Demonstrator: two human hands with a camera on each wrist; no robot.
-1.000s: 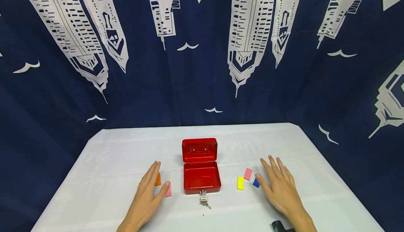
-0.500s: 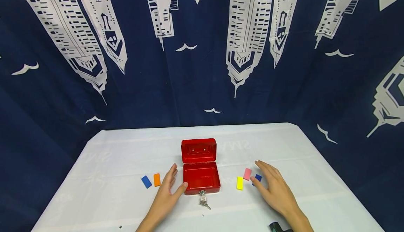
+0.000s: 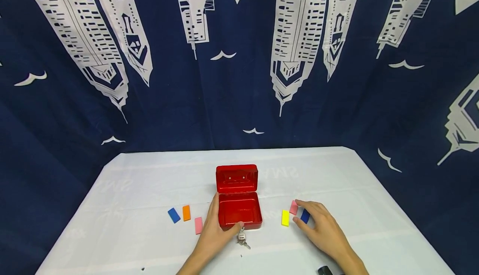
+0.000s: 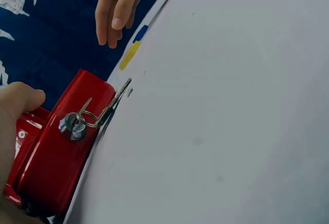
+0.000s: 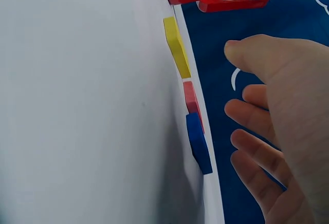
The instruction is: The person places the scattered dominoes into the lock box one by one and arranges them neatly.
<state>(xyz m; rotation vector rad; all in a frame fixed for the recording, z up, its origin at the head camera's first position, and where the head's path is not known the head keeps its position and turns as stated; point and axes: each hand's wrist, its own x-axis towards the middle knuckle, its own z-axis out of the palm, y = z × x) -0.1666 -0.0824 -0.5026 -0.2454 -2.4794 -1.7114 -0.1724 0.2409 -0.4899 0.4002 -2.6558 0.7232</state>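
An open red cash box (image 3: pixel 240 209) stands mid-table with its lid (image 3: pixel 237 178) tipped back. Keys on a ring (image 3: pixel 243 239) hang from the lock (image 4: pixel 72 127) in its front. My left hand (image 3: pixel 214 229) grips the box's near left corner, fingers along the left side and thumb (image 4: pixel 25 96) over the front rim. My right hand (image 3: pixel 324 227) hovers with fingers loosely bent and apart over a blue block (image 5: pixel 199 143), nothing held. Beside that block lie a pink block (image 3: pixel 293 207) and a yellow block (image 3: pixel 285 218).
Left of the box lie another blue block (image 3: pixel 174 215), an orange block (image 3: pixel 186 213) and a second pink block (image 3: pixel 198 225) next to my left hand. A dark object (image 3: pixel 324 270) shows at the near edge by my right wrist. A navy patterned curtain (image 3: pixel 239 100) hangs behind the white table (image 3: pixel 149 175).
My left hand has moved right from beside the left blocks to the cash box and taken hold of its corner. The right hand has shifted slightly left, its fingers bending more over the blue block.
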